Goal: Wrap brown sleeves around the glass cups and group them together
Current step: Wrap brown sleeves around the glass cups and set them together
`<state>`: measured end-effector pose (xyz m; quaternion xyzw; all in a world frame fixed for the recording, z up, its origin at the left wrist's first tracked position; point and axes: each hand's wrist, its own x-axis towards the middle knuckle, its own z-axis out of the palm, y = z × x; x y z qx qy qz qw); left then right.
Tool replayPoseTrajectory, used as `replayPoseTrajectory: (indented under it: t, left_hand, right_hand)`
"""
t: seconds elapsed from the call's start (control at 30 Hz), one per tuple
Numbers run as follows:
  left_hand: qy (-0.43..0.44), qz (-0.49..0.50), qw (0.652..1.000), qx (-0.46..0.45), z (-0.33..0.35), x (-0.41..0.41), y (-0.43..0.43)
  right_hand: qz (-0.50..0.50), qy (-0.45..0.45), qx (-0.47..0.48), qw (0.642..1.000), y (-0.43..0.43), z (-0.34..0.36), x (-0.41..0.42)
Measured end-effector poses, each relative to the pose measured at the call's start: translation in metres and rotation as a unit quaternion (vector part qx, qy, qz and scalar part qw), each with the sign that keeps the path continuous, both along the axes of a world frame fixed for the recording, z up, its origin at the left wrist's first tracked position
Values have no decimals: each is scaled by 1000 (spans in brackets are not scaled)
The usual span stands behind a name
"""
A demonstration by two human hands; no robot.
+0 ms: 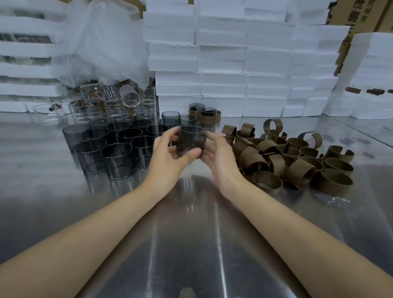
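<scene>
Holding a smoky grey glass cup (192,138) over the steel desk's (188,237) middle, your left hand (170,155) curls fingers round it; right hand (216,155) fingers spread loosely alongside, contact blurred.

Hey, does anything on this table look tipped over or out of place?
Yes. At the back left, a clear cup lies on its side atop the upright clear cups, just below the plastic wrap. Nothing looks broken or spilled.

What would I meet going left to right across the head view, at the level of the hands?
Cluster of dark glass cups → left hand → held cup → right hand → pile of brown sleeves.
</scene>
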<state>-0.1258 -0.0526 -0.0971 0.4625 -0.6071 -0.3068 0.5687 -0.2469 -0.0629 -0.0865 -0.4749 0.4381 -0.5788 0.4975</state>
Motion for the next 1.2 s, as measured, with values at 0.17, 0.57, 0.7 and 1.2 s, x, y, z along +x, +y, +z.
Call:
replayPoseTrajectory:
  t: [0.17,0.57,0.7,1.2]
  left_hand:
    - [-82,-19,996,-3,2,-7,8]
    - [309,-200,914,170,8,-21,10]
    - [406,-176,885,146,8,-17,5]
    - [-158,4,986,-59,-10,-3,6]
  right_hand:
    - [-32,-164,59,984,5,-5,1]
    - [107,-179,18,978,-4,2,-13]
    - [101,-26,-113,988,1,-3,-2]
    - [-11,314,-227,922,-3,-17,-8]
